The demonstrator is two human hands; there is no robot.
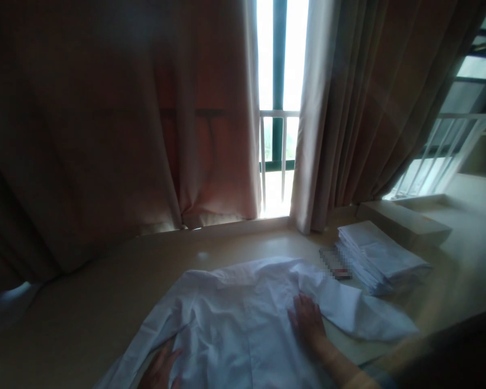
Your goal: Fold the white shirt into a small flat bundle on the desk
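A white long-sleeved garment [243, 324] lies spread over the table, wrinkled across its body. One sleeve stretches out to the right, and the other runs down to the lower left. My right hand [308, 319] rests on the garment near the base of the right sleeve, its fingers laid on the cloth. At the bottom edge of the view, my left hand [161, 367] is at the garment's left side by the other sleeve, fingers apart. Part of that hand is cut off by the frame.
A stack of folded white cloth [383, 256] sits on the right of the table [105, 292]. Beside it lies a small flat dark object [335, 263], blurred out. Behind the stack is a long pale box [405, 221]. Curtains [210, 135] hang along the back before a barred window [281, 135].
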